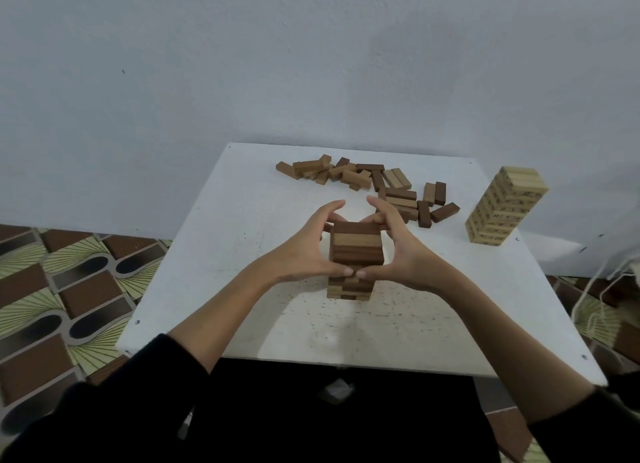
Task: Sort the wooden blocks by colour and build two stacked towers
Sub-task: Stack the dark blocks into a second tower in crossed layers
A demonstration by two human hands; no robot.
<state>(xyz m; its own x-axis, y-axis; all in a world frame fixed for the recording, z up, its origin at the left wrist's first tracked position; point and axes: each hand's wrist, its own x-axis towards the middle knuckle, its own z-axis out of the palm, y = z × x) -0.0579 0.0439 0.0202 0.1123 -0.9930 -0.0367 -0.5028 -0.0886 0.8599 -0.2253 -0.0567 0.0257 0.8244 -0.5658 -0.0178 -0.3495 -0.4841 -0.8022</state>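
Two towers stand on the white desk (221, 254). We cup the brown tower (356, 254) near the middle, our left hand (304, 251) and right hand (398, 251) curled round its upper layers, thumbs touching its front. Loose brown blocks (367, 182) lie scattered behind it, partly hidden by our fingers. The pale tower (502, 206) stands well apart at the desk's right edge. Patterned floor (52, 289) shows on the left.

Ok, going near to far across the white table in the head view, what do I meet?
Dark brown wooden tower held between left hand and right hand → scattered pile of loose brown wooden blocks → pale wall.
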